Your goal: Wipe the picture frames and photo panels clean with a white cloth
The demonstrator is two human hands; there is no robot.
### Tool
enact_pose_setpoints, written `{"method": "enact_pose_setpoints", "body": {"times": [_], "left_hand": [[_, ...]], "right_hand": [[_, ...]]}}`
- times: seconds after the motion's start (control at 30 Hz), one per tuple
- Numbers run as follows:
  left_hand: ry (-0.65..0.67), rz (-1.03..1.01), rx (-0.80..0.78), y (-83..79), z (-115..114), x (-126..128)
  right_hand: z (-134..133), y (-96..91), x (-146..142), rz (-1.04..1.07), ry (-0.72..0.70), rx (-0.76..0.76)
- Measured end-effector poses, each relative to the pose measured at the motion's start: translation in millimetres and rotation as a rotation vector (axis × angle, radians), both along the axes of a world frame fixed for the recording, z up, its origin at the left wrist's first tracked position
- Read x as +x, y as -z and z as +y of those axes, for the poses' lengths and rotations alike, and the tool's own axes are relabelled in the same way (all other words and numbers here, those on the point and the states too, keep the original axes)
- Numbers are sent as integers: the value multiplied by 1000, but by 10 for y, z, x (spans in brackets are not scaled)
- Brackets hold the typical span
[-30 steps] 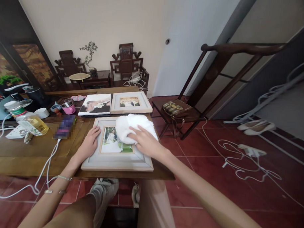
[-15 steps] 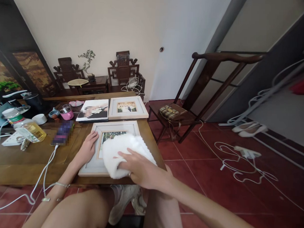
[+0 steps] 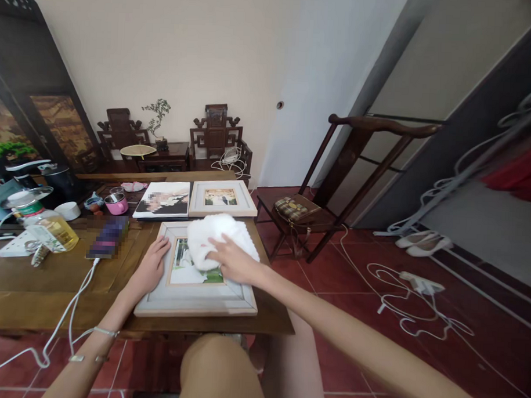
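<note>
Apparently mid-wipe, the right hand (image 3: 232,260), fingers part-spread, holds a white cloth (image 3: 216,227) on a framed photo (image 3: 188,276), the flat, ungrasping left hand (image 3: 150,267) steadying its edge, as the next stroke needs.

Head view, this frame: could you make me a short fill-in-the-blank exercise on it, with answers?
1. The cloth under the right hand is ____ in colour.
2. The left hand rests on the nearest picture frame's ____ side.
3. The mug is ____.
4. The plaid bag lies on a wooden ____.

Answers: white; left; pink; chair.
</note>
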State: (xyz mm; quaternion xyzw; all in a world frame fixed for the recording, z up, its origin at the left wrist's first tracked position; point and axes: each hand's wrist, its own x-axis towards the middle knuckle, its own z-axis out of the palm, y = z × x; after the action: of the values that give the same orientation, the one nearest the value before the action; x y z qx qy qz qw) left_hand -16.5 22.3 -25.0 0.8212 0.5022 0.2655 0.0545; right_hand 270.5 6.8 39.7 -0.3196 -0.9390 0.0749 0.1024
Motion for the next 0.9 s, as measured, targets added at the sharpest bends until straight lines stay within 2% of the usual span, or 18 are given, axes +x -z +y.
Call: {"method": "enact_pose_setpoints", "body": {"times": [0.1, 0.2, 0.3, 0.43, 0.53, 0.6, 0.67, 0.8, 0.9], "left_hand": [[-1, -25, 9, 36, 11, -13], [-1, -25, 8, 47, 13, -16], [-3, -2, 6, 40, 8, -15], [9, -2, 10, 44, 8, -19], [7, -19, 12, 61, 7, -18], [0, -24, 11, 63, 0, -8], [-1, -29, 7, 52, -12, 11], [5, -31, -14, 12, -36, 54], [-6, -32, -28, 11, -42, 73]], "right_hand": [[-239, -48, -66, -36, -164, -142], [-251, -84, -64, -28, -256, -264], [-1, -99, -23, 4, -205, -280], [377, -45, -62, 13, -94, -150], [408, 41, -211, -2, -25, -74], [261, 96, -338, -11, 19, -50], [6, 129, -443, -9, 35, -59], [-528, 96, -481, 16, -12, -183], [-636, 30, -387, 56, -23, -274]]}}
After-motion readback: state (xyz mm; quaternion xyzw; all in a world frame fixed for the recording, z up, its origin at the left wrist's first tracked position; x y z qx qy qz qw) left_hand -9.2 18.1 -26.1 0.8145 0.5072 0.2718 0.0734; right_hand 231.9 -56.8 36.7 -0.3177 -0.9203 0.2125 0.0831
